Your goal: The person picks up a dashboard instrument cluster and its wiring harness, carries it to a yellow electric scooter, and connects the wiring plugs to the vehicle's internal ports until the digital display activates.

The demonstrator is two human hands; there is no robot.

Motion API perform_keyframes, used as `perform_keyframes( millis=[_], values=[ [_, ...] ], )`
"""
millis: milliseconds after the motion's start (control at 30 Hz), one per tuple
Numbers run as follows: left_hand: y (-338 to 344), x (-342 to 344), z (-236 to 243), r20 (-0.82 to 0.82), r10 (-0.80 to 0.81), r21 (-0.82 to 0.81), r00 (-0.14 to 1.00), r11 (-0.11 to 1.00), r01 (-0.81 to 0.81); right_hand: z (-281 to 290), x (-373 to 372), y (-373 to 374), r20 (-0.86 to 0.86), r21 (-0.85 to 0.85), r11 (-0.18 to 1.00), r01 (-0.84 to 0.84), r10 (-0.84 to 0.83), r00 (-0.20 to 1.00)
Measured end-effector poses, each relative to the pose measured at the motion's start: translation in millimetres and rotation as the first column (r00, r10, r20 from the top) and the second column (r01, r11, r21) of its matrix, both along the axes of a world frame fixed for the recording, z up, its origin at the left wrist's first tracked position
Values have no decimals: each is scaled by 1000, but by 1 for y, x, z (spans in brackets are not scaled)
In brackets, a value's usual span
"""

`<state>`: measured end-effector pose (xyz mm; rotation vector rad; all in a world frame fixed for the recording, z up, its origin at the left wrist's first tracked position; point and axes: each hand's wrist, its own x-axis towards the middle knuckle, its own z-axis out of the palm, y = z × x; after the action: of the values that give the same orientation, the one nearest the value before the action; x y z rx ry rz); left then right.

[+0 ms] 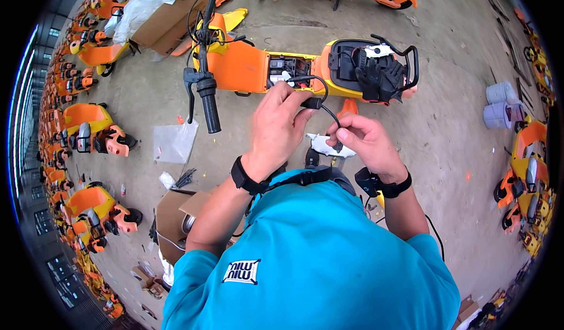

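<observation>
My left hand (276,124) is closed around a black cable (331,115), close to a thick black cylindrical piece (312,103) on it. My right hand (369,143) pinches the cable's lower end between thumb and fingers. From the thick piece the cable loops up toward an open compartment (289,66) in a yellow-and-orange scooter (238,66). Wires and dark parts show inside this compartment, just beyond my left hand. Black gloves (380,80) lie on the scooter's rear. A white-topped piece (331,146) sits below my hands, partly hidden.
The scooter's handlebar (210,104) juts toward me on the left. Cardboard boxes (170,24) stand beyond it, and an open carton (170,224) is near my left elbow. Plastic sheeting (175,142) lies on the floor. Buckets (498,112) stand right; many scooters line both sides.
</observation>
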<state>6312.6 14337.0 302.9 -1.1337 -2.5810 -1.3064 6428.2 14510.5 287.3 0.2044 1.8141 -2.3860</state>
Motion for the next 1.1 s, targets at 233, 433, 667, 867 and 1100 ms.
perform_keyframes(
  millis=[233, 433, 667, 867, 1100],
  values=[
    [-17, -8, 8, -171, 124, 15, 977, 992, -123, -2, -15, -9, -39, 152, 988, -3, 9, 999],
    [-29, -12, 1, -205, 25, -46, 978, 998, -35, -10, -21, -19, -65, 129, 990, -54, 63, 996],
    [-34, -7, 1, -237, -84, -68, 968, 995, 70, -14, -35, -40, -99, 182, 971, 153, -137, 986],
    [-41, -5, -3, -23, -30, 185, 999, 982, 34, -29, -35, -44, 71, -192, 956, 223, -213, 974],
    [-35, -8, -12, 599, -81, 458, 797, 851, -258, -26, -38, -41, 104, -214, 962, 168, -149, 983]
  ],
)
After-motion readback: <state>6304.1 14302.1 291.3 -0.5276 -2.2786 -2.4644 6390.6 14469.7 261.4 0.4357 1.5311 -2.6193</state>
